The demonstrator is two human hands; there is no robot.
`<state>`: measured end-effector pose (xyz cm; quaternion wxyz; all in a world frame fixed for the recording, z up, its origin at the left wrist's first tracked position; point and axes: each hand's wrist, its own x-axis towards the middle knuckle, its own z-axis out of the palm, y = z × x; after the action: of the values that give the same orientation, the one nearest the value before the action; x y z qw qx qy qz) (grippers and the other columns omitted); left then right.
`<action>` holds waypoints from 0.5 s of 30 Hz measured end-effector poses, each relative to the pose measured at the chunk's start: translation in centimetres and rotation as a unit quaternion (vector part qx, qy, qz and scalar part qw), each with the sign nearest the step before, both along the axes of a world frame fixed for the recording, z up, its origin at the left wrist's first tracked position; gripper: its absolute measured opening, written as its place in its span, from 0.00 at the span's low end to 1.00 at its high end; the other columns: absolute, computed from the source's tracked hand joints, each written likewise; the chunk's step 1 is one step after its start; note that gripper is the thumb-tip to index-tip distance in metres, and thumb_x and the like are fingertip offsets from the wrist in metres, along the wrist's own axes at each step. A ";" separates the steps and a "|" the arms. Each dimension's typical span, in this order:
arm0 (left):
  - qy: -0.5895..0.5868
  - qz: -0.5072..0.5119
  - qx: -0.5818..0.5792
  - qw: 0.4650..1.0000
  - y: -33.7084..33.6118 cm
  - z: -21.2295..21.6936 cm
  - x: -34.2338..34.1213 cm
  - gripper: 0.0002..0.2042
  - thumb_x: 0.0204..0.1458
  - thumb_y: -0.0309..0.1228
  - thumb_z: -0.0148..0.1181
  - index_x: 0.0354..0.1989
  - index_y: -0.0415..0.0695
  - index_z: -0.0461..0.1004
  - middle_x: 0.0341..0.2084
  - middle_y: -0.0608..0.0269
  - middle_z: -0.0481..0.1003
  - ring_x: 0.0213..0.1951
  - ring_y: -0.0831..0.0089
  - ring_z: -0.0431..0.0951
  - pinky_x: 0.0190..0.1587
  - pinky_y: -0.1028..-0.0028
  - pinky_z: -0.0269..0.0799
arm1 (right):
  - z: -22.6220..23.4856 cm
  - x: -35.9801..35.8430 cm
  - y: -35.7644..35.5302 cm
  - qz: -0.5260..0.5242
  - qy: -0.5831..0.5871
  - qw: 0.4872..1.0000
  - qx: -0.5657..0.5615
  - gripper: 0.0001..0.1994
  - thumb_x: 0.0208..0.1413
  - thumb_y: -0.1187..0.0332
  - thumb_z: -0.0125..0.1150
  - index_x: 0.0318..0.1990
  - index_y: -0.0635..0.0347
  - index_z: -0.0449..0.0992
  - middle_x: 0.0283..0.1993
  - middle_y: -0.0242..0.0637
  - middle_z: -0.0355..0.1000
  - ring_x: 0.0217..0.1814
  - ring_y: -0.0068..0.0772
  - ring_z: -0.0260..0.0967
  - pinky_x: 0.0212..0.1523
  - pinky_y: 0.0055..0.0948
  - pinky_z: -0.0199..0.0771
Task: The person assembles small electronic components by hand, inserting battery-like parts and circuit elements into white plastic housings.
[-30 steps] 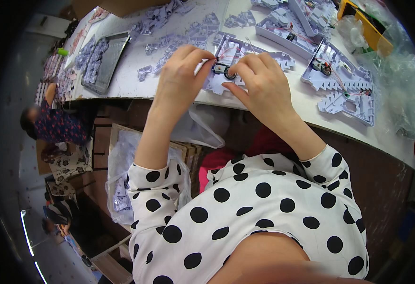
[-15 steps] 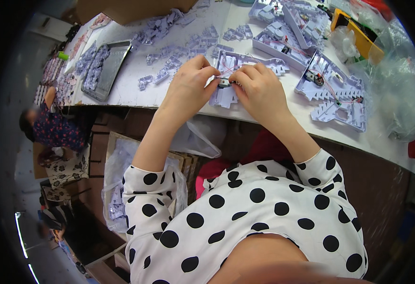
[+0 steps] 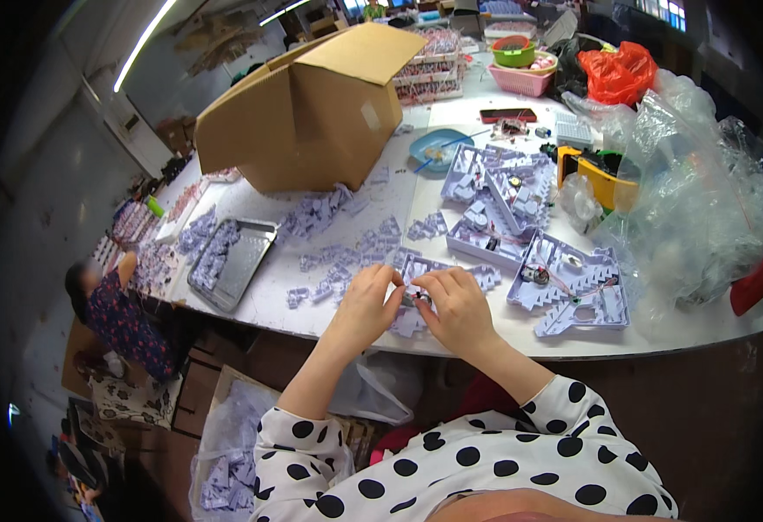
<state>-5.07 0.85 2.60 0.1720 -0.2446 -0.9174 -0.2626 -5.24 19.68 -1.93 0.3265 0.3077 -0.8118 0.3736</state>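
My left hand (image 3: 364,306) and my right hand (image 3: 457,309) meet over a pale lavender plastic housing (image 3: 409,324) near the table's front edge. Between their fingertips is a small silvery part (image 3: 417,297) with a dark end, pinched from both sides. Fingers cover much of it, so its exact kind is unclear. Right of my hands lies another open housing (image 3: 564,287) holding wires and a round metal component. Behind it, more housings (image 3: 486,239) are piled with wired parts inside. Small loose lavender plastic pieces (image 3: 333,278) are scattered to the left.
A metal tray (image 3: 252,261) of small pieces stands left, before a large cardboard box (image 3: 329,130). Farther back are a blue dish (image 3: 433,143) and a pink basket (image 3: 520,83). Clear plastic bags (image 3: 695,200) crowd the right. Another person (image 3: 124,313) sits at the left.
The view has tilted up, bringing the cardboard box and the table's far side into sight. Both hands stay together over the same housing, fingers still pinched at the small part.
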 end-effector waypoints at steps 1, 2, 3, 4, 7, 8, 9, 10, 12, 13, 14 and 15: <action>-0.024 0.008 -0.016 1.000 0.3 0.6 0.2 0.06 0.57 0.26 0.62 0.40 0.38 0.75 0.37 0.50 0.76 0.42 0.51 0.77 0.47 0.60 0.71 | 0.3 -0.3 -0.2 -0.001 0.008 1.000 -0.003 0.16 0.48 0.73 0.68 0.46 0.57 0.77 0.42 0.35 0.75 0.49 0.42 0.71 0.50 0.41 0.70; -0.050 0.016 -0.031 0.998 0.6 0.9 0.2 0.07 0.58 0.25 0.61 0.42 0.38 0.74 0.36 0.49 0.78 0.42 0.51 0.78 0.47 0.60 0.71 | 0.4 -0.7 -0.5 -0.010 0.025 1.000 0.007 0.17 0.48 0.73 0.68 0.48 0.56 0.77 0.42 0.35 0.75 0.49 0.41 0.71 0.51 0.40 0.70; -0.048 0.016 -0.034 0.998 0.7 1.2 0.2 0.07 0.58 0.25 0.61 0.42 0.38 0.74 0.36 0.49 0.78 0.42 0.51 0.78 0.47 0.60 0.71 | 0.4 -1.0 -0.9 -0.019 0.039 0.999 0.016 0.19 0.48 0.73 0.68 0.50 0.56 0.76 0.42 0.35 0.75 0.49 0.41 0.71 0.51 0.40 0.69; -0.027 0.024 -0.048 0.998 0.7 1.3 0.1 0.06 0.59 0.25 0.60 0.42 0.38 0.74 0.36 0.48 0.79 0.41 0.50 0.79 0.47 0.60 0.72 | 0.3 -1.5 -1.2 -0.026 0.030 0.999 0.035 0.16 0.48 0.73 0.68 0.47 0.56 0.78 0.40 0.33 0.76 0.47 0.39 0.71 0.50 0.39 0.69; -0.051 0.049 -0.010 0.997 1.0 1.2 -0.2 0.05 0.61 0.25 0.59 0.42 0.37 0.73 0.35 0.49 0.80 0.41 0.53 0.81 0.46 0.64 0.74 | 0.4 -3.1 -1.8 -0.022 0.017 0.998 0.048 0.09 0.51 0.72 0.64 0.40 0.57 0.79 0.35 0.35 0.76 0.45 0.39 0.71 0.48 0.38 0.67; -0.093 0.069 0.043 0.992 1.2 1.1 -0.3 0.05 0.62 0.24 0.58 0.42 0.36 0.73 0.35 0.50 0.81 0.41 0.58 0.82 0.46 0.66 0.74 | 0.5 -3.7 -1.8 -0.033 0.030 0.998 0.054 0.05 0.50 0.70 0.65 0.35 0.56 0.79 0.33 0.34 0.76 0.43 0.39 0.71 0.47 0.38 0.67; -0.096 0.065 0.044 0.992 1.2 0.7 -0.4 0.05 0.62 0.24 0.58 0.42 0.36 0.73 0.35 0.50 0.81 0.41 0.58 0.82 0.46 0.66 0.74 | 0.8 -4.1 -1.7 -0.036 0.028 0.997 0.055 0.05 0.50 0.70 0.65 0.35 0.56 0.79 0.33 0.34 0.76 0.43 0.39 0.71 0.47 0.38 0.67; -0.110 0.063 0.119 0.985 1.2 0.0 -0.8 0.05 0.63 0.24 0.58 0.43 0.36 0.73 0.35 0.53 0.81 0.41 0.64 0.82 0.46 0.69 0.75 | 1.1 -4.3 -1.6 -0.040 0.025 0.997 0.055 0.05 0.49 0.68 0.66 0.34 0.56 0.79 0.33 0.34 0.76 0.43 0.39 0.71 0.47 0.38 0.67; -0.161 0.051 0.243 0.955 0.8 -1.8 -1.8 0.07 0.62 0.22 0.59 0.47 0.36 0.73 0.38 0.61 0.80 0.43 0.77 0.80 0.48 0.73 0.76 | 1.2 -4.4 -1.4 -0.048 0.024 0.997 0.059 0.06 0.48 0.67 0.67 0.32 0.55 0.79 0.32 0.34 0.76 0.43 0.39 0.71 0.46 0.38 0.67; -0.160 0.046 0.246 0.955 0.9 -2.7 -1.9 0.07 0.62 0.22 0.59 0.47 0.36 0.73 0.38 0.61 0.80 0.43 0.77 0.80 0.48 0.73 0.76 | 1.1 -4.6 -1.4 -0.047 0.011 0.998 0.044 0.05 0.48 0.67 0.67 0.32 0.54 0.80 0.32 0.32 0.76 0.42 0.38 0.71 0.46 0.38 0.67; -0.151 0.005 0.344 0.927 0.9 -3.5 -1.9 0.10 0.60 0.20 0.60 0.49 0.36 0.72 0.40 0.59 0.80 0.44 0.74 0.80 0.50 0.73 0.76 | 1.2 -4.8 -1.4 -0.046 -0.001 0.998 0.029 0.04 0.48 0.67 0.68 0.31 0.53 0.80 0.32 0.31 0.77 0.42 0.37 0.71 0.46 0.37 0.68; -0.142 -0.035 0.440 0.886 1.4 -3.8 -1.6 0.13 0.58 0.19 0.61 0.51 0.36 0.71 0.42 0.58 0.79 0.44 0.72 0.81 0.52 0.73 0.77 | 1.1 -4.7 -1.3 -0.050 0.000 0.998 0.035 0.04 0.48 0.67 0.68 0.31 0.53 0.80 0.32 0.31 0.77 0.42 0.37 0.71 0.46 0.37 0.68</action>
<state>-6.68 2.27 -1.24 0.1202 -0.1361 -0.7128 -0.6774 -9.90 18.40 -0.87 0.3336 0.2780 -0.8390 0.3279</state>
